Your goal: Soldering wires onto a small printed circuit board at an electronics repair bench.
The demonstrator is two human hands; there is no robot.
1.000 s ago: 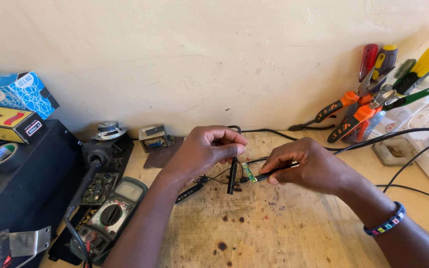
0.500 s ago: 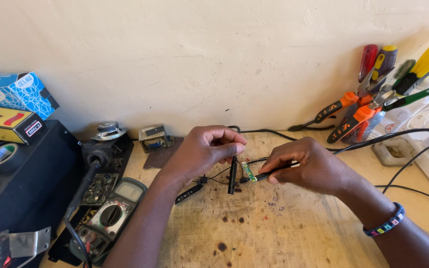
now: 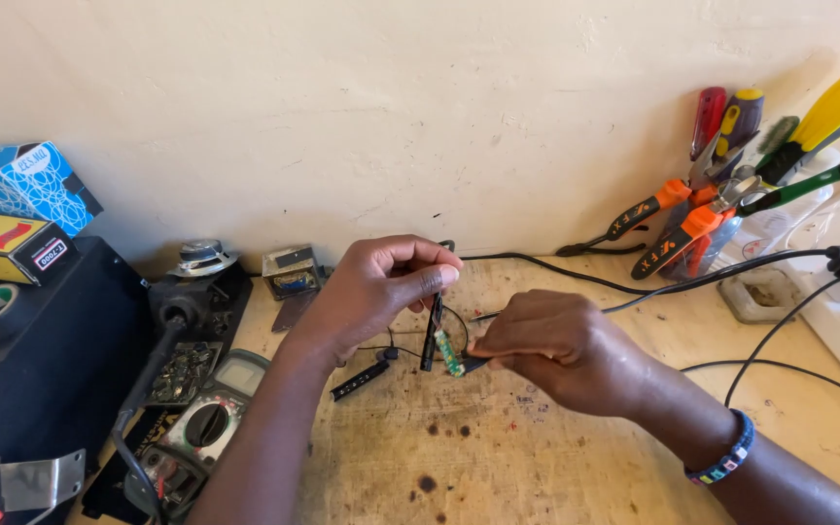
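Green circuit board (image 3: 450, 352) hangs above the bench (image 3: 576, 457), pinched in the right hand (image 3: 546, 345); the left hand (image 3: 381, 287) pinches a black strip (image 3: 431, 335). Both look wired together, the work unfinished.

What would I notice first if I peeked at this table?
First, the two hands in the middle: the left hand pinches a thin black strip upright, and the right hand holds a tiny green circuit board beside it. Next, the bright orange pliers in the tool pot at the back right.
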